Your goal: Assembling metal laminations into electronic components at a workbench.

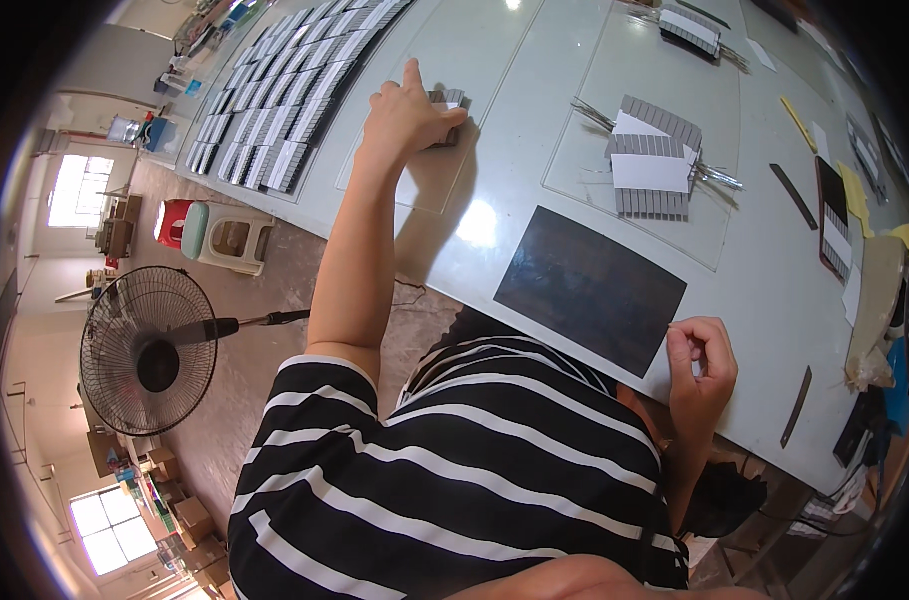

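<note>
My left hand (406, 115) reaches across to the far left part of the table, index finger and thumb spread apart. Its thumb lies over a small grey ribbed block (448, 100), partly hidden by the hand. Close to my body, a black rectangular sheet (589, 290) lies at the table's front edge. Beside that sheet's right corner is my right hand (701, 362), its fingers curled and thumb and index finger pinched together. What is between them, if anything, is too small to tell.
Rows of grey-and-white ribbed blocks (294, 95) fill the far left. Right of centre, grey ribbed pieces with white labels (650, 172) and metal pins sit on a clear sheet. A phone (832, 215) and dark strips (793, 196) lie at right. A fan (154, 350) stands left.
</note>
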A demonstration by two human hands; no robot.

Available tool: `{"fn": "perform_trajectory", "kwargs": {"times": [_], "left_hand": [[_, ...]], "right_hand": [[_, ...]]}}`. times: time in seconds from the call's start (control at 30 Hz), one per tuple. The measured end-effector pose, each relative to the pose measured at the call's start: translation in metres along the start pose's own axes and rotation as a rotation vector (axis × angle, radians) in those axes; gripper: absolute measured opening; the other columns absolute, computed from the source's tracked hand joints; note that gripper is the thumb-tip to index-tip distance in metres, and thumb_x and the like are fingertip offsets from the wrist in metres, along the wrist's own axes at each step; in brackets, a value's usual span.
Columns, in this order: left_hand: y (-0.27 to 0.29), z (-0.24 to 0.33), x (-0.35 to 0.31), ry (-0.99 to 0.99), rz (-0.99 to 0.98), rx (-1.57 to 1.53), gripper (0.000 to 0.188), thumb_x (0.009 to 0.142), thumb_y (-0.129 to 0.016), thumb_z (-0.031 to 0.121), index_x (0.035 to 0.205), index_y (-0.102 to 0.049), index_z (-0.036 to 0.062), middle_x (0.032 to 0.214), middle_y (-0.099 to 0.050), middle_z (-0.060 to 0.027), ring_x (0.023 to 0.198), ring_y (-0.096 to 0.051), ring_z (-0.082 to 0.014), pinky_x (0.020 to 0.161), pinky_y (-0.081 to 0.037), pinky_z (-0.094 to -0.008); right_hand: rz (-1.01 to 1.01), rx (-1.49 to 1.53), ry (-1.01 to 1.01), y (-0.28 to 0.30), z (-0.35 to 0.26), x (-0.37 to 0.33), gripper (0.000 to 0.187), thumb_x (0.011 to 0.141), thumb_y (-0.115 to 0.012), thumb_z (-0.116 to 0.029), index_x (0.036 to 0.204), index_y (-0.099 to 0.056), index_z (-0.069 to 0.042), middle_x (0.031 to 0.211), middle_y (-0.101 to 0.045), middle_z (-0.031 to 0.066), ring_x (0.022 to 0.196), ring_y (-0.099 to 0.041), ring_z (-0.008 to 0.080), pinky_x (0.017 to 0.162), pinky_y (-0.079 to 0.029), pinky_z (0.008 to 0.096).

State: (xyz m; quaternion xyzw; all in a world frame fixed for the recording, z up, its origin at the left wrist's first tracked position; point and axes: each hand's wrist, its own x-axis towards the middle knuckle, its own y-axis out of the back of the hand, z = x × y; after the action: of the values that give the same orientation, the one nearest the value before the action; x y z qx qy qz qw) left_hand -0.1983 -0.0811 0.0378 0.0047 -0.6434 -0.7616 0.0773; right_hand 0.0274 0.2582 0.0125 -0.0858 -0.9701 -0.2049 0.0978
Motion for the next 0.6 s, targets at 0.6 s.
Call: {"fn": "perform_trajectory", "kwargs": {"times": [0.6], "left_hand": [[0.027, -0.055, 0.015, -0.597, -0.324, 0.053, 0.118, 0.064, -0.091, 0.012, 0.158, -0.022, 0.0306, 0.145, -0.052, -0.0105, 0.133, -0.049, -0.0302, 0.119, -0.035, -0.0497]], "right_hand": [[-0.029, -0.02, 0.009, 0.001, 0.011, -0.002, 0.001, 0.092, -0.062, -0.001, 0.091, -0.062, 0.0, 0.088, -0.057, 0.0027, 0.072, -0.048, 0.0083, 0.063, -0.037, 0.0223]]}}
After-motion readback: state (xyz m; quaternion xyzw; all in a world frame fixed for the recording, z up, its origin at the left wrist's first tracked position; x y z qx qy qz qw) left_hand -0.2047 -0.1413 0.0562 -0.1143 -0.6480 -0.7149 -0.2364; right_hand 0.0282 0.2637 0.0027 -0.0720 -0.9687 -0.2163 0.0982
